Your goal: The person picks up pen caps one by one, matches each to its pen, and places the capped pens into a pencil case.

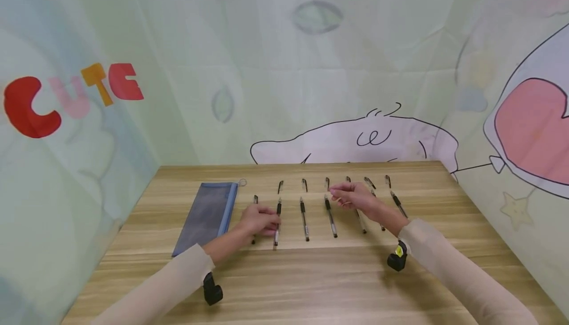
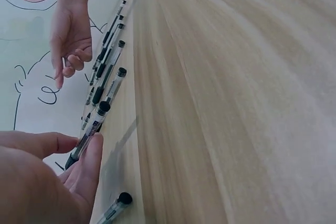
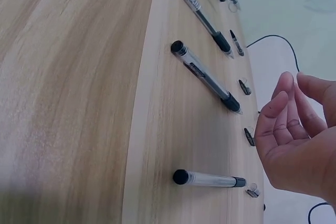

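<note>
pen (image 1: 277, 231) in clamped left grip (image 1: 260, 220), right grip (image 1: 357, 199) loosely curled, slightly apart

Looking like a small makeshift recording booth, leaving the wider building undetermined. Finding creased, printed sheeting (image 1: 275, 68) hanging behind and along both sides of a wood-grain surface (image 1: 320, 280). Reading CUTE in coloured letters (image 1: 76, 110) at left; noting a cartoon outline (image 1: 329, 137), a heart-marked balloon (image 1: 531, 122) and a star (image 1: 517, 210). Seeing black camera units (image 1: 212, 290) worn at both wrists.
</note>
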Demonstrator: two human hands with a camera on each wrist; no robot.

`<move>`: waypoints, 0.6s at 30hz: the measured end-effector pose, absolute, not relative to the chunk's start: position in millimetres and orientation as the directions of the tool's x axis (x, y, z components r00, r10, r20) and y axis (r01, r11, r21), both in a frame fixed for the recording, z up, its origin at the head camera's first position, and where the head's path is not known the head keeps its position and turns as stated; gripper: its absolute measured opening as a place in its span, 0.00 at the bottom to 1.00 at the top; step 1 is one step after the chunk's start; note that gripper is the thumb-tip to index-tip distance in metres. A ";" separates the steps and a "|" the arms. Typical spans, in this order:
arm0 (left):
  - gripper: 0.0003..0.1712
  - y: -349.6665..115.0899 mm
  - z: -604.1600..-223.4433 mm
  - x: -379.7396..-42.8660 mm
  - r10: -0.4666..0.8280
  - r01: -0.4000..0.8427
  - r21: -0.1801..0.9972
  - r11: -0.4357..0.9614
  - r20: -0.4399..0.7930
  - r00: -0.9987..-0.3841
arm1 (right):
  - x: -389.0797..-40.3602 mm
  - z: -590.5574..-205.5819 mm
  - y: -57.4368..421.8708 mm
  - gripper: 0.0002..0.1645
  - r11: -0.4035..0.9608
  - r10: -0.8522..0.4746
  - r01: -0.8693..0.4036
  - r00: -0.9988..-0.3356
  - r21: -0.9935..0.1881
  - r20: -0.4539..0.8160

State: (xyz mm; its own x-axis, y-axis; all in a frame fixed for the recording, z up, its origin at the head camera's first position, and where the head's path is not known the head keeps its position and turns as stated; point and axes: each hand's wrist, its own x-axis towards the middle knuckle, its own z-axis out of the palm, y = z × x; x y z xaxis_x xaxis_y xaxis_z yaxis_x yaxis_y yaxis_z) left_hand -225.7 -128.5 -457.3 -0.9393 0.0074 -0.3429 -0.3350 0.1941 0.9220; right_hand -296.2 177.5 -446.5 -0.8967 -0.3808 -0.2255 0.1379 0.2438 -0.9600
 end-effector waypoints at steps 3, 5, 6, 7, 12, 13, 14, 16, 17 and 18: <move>0.15 -132.1 -456.1 -222.9 0.029 -0.337 0.929 0.152 -0.345 -0.938 | -296.4 -447.1 176.5 0.29 0.257 -0.377 0.152 -0.894 -0.954 -0.244; 0.17 -134.3 -455.8 -221.1 0.045 -0.335 0.934 0.126 -0.343 -0.938 | -297.8 -447.2 174.5 0.29 0.268 -0.375 0.164 -0.890 -0.949 -0.259; 0.17 -135.4 -455.7 -220.1 0.054 -0.334 0.936 0.114 -0.341 -0.938 | -298.7 -446.8 172.7 0.29 0.273 -0.373 0.168 -0.889 -0.947 -0.265; 0.18 -136.6 -455.7 -219.2 0.060 -0.334 0.937 0.102 -0.341 -0.938 | -299.8 -445.9 170.4 0.29 0.281 -0.368 0.172 -0.889 -0.944 -0.271; 0.19 -144.5 -454.6 -214.3 0.071 -0.333 0.941 0.068 -0.337 -0.939 | -310.0 -443.7 151.3 0.29 0.288 -0.385 0.176 -0.878 -0.941 -0.283; 0.19 -146.1 -454.1 -213.2 0.065 -0.334 0.941 0.059 -0.337 -0.939 | -312.1 -443.1 146.3 0.29 0.290 -0.391 0.177 -0.875 -0.941 -0.285; 0.20 -147.7 -453.8 -212.3 0.060 -0.333 0.942 0.048 -0.336 -0.940 | -314.4 -442.9 141.4 0.29 0.289 -0.402 0.175 -0.870 -0.941 -0.286; 0.21 -150.3 -452.6 -210.2 0.053 -0.331 0.943 0.032 -0.332 -0.942 | -319.0 -442.6 130.8 0.29 0.273 -0.416 0.179 -0.864 -0.945 -0.284; 0.22 -150.9 -452.2 -209.2 0.049 -0.331 0.943 0.022 -0.332 -0.942 | -320.9 -442.3 125.9 0.29 0.270 -0.424 0.176 -0.861 -0.947 -0.281; 0.22 -151.4 -451.9 -208.3 0.050 -0.332 0.943 0.017 -0.333 -0.942 | -322.4 -441.9 121.2 0.28 0.272 -0.428 0.168 -0.861 -0.947 -0.276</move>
